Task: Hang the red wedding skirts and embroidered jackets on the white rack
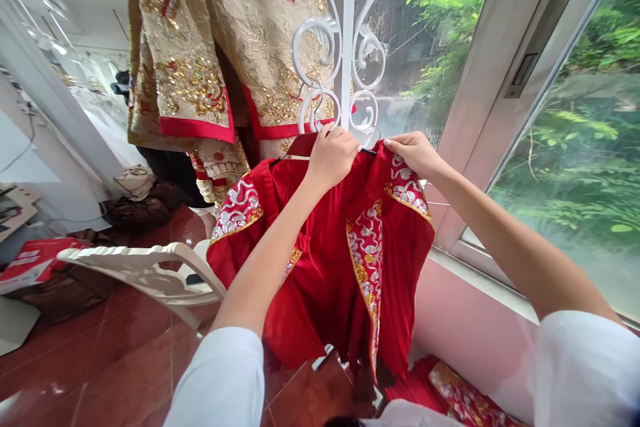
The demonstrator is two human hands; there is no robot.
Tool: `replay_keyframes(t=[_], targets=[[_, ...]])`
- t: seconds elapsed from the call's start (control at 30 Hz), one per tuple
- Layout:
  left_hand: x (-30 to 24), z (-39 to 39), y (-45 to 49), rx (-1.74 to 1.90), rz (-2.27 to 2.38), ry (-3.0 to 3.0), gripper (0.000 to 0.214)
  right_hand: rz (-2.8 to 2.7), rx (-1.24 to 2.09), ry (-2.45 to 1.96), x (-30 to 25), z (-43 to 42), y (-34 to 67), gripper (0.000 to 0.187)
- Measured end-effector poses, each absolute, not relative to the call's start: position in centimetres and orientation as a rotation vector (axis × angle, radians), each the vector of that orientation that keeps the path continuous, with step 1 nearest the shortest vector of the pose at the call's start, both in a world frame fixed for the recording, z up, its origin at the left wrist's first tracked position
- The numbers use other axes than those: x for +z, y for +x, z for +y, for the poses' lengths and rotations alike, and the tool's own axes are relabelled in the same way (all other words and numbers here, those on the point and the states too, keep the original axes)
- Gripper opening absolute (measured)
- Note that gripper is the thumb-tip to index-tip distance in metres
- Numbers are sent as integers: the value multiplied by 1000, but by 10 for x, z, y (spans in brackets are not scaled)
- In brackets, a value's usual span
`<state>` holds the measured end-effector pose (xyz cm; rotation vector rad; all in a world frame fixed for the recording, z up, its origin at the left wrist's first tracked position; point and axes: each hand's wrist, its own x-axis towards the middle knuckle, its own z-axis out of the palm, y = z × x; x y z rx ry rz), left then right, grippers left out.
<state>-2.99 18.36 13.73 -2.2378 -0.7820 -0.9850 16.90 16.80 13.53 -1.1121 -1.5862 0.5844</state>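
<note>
A red garment (330,273) with silver and gold embroidered panels hangs in front of me, its folds spreading below both hands. The dark bar of a hanger (369,152) shows along its top edge. My left hand (334,157) is closed over the middle of that bar; its fingers hide part of the hanger and the cloth beneath. At the garment's upper right corner, my right hand (413,152) pinches the red edge between thumb and fingers. Behind my hands stands a white scrolled metal rack (346,47), with a wire hook (318,103) beside it.
A cream and gold beaded robe (250,33) hangs behind on the left. A white chair (150,260) stands at lower left, near bags (143,207) on the tiled floor (120,347). A window (575,133) is on the right; more red embroidered cloth (460,393) lies below.
</note>
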Motion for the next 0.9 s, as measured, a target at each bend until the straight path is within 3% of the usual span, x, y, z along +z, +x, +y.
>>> replay_keyframes(t=[0.1, 0.23, 0.37, 0.6, 0.7, 0.9], targets=[[131, 192, -28, -1055, -787, -2236, 27, -1496, 522, -1100, 147, 180, 170, 33], [131, 190, -30, -1097, -787, -2241, 26, -1638, 194, -1027, 157, 176, 176, 29], [133, 187, -28, -1104, -805, -2274, 26, -1849, -45, -1078, 136, 143, 177, 31], [132, 184, -38, -1089, -806, -2390, 29, -1941, -108, -999, 96, 128, 187, 32], [133, 181, -43, -1078, -801, -2417, 29, -1863, 52, -995, 89, 142, 193, 47], [133, 180, -46, -1137, -764, -2427, 24, -1854, 879, -949, 74, 160, 192, 72]])
